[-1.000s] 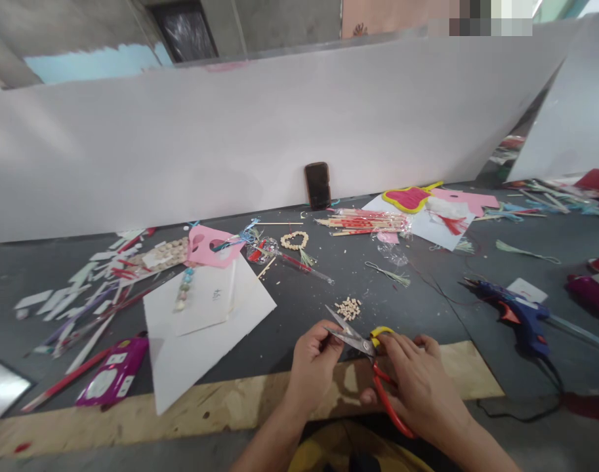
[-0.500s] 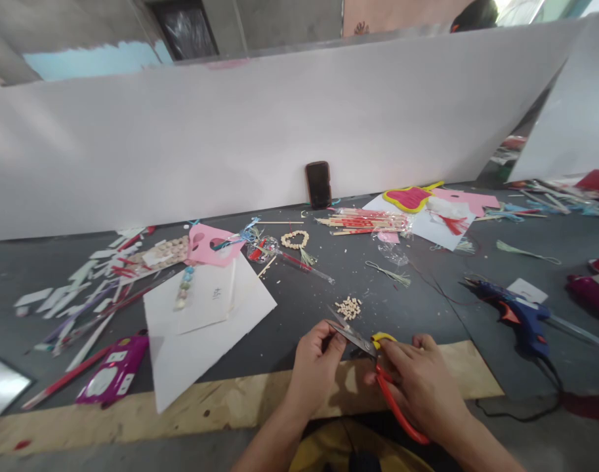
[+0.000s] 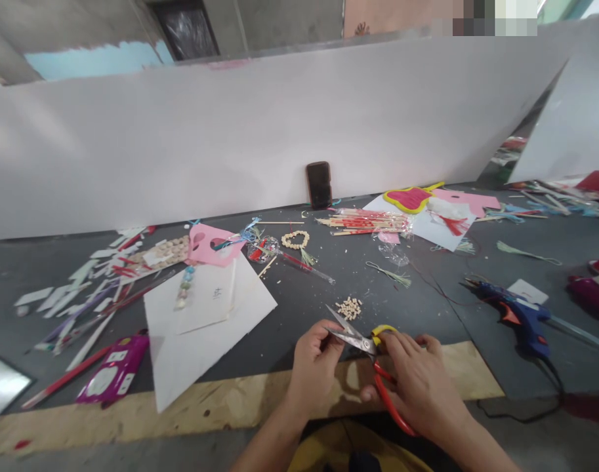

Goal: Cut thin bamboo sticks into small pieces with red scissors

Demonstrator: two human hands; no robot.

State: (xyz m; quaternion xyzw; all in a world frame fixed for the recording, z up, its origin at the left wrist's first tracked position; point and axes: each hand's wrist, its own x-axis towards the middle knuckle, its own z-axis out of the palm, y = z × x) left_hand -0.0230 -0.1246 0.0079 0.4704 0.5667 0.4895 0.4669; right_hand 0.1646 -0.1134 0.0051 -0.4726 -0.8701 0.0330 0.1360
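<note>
My right hand (image 3: 420,380) grips a pair of scissors (image 3: 361,341) with red and yellow handles, and the blades stand apart, pointing left. My left hand (image 3: 315,364) is closed in a pinch right at the blade tips. Whatever lies between its fingertips is too small to make out. Just beyond the blades sits a pile of short pale wooden pieces (image 3: 349,308) on the dark table (image 3: 319,282). Farther back lies a heart-shaped ring of the same pale pieces (image 3: 295,240) with a pale green tassel (image 3: 307,257).
On the right rests a blue glue gun (image 3: 516,311) with its cord. White paper (image 3: 205,354) and a purple packet (image 3: 115,370) lie left. Red-wrapped sticks (image 3: 368,221) lie at the back, near a phone (image 3: 319,185) leaning on the white board (image 3: 230,137).
The scissor blades have spread wider apart. My right hand has shifted slightly on the handles, while my left hand stays almost in place.
</note>
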